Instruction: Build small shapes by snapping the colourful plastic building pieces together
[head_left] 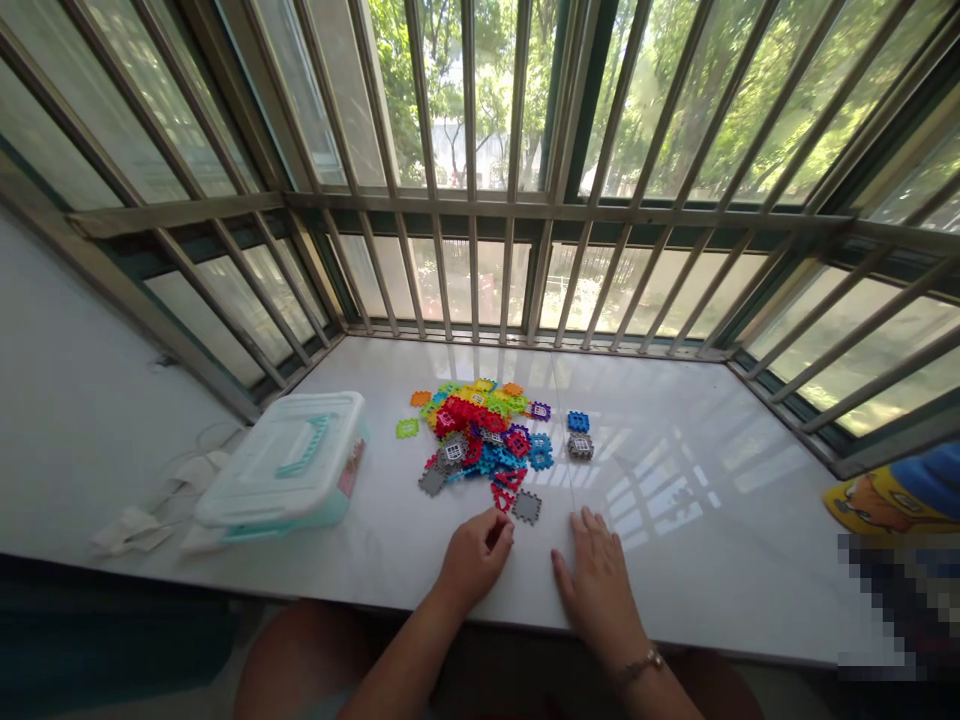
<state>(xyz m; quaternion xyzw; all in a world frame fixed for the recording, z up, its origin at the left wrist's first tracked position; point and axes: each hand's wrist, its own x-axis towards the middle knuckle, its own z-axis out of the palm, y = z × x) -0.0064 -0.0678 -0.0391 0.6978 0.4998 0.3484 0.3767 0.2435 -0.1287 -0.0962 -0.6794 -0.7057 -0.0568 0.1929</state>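
The left hand [474, 560] is resting half-curled near a grey square [526, 506] — gripping something or not, I can't make out. The right hand [598, 578] is lying flat, fingers extended. The toy pile [474, 410] is sitting ahead; lifting pieces singly is probably working best. A box [259, 455] is bounding the left — the table [720, 570] is offering room rightward.

We've a thin bracelet [643, 666] w/ a small shiny bit on our R wrist [621, 640]; L wrist [452, 590] & both forearms [411, 648] bare.

Metal bars [472, 208] line the windows [491, 285] (trees [399, 100] beyond), with a blue-and-yellow object [900, 485] at right.
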